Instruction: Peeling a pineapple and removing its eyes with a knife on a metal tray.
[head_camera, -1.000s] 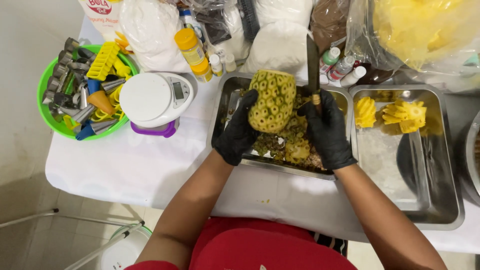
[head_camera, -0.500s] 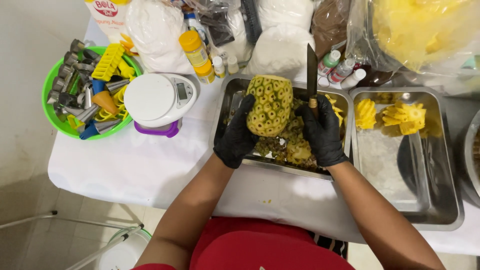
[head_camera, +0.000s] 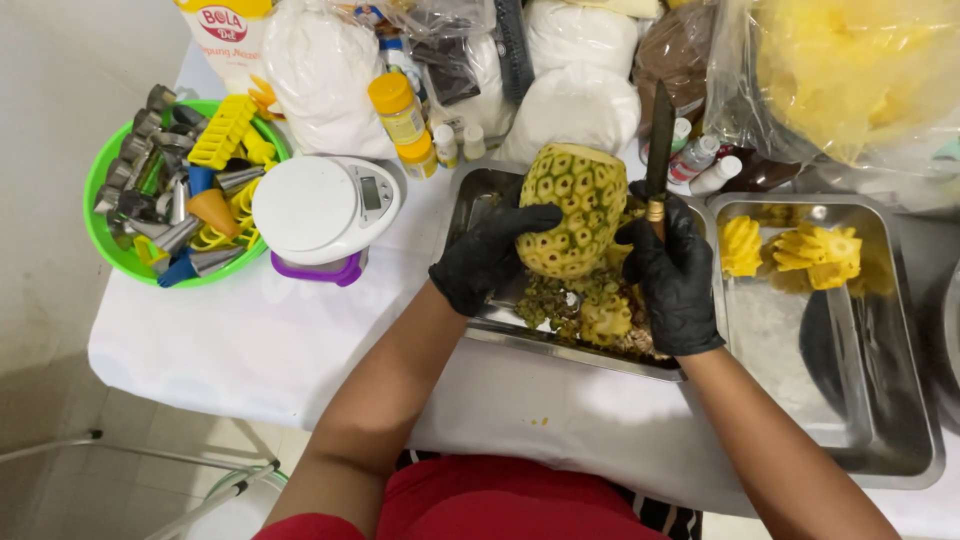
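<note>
pineapple (head_camera: 572, 212) tilted more upright since earlier, frame centre. left hand (head_camera: 487, 256) grips it; right hand (head_camera: 674, 275) holds knife (head_camera: 657, 150) blade-up over tray (head_camera: 478, 190).

Both hands gloved: left hand (head_camera: 487, 255) and right hand (head_camera: 674, 282) in thin black disposable gloves ending at the wrists. Forearms bare, no sleeves. Red garment at the torso.

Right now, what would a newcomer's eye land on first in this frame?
The peeled pineapple at centre, steadied by the black-gloved left hand over a steel tray of peel scraps. Beside it, the right hand grips a knife pointing away. At far left sits a green bowl of metal cutters.
</note>
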